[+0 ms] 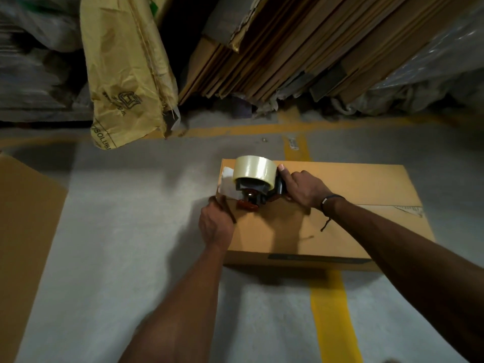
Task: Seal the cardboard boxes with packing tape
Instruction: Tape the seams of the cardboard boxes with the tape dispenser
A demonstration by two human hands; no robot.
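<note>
A closed brown cardboard box (348, 224) lies on the grey floor in the middle of the head view. A tape dispenser (255, 184) with a roll of clear packing tape sits at the box's left end, on the centre seam. My right hand (303, 188) grips the dispenser's handle, thumb pointing toward the roll. My left hand (216, 226) is at the box's left edge, its fingers curled over the corner where a strip of tape (229, 186) hangs down the side. Further right the seam (392, 205) shows bare between the flaps.
Another cardboard sheet or box (23, 231) lies at the left edge. Flattened cartons (301, 48) lean against the back, beside a yellow woven sack (125, 74) and plastic-wrapped bundles (432, 69). Yellow floor lines (332, 315) run under and behind the box.
</note>
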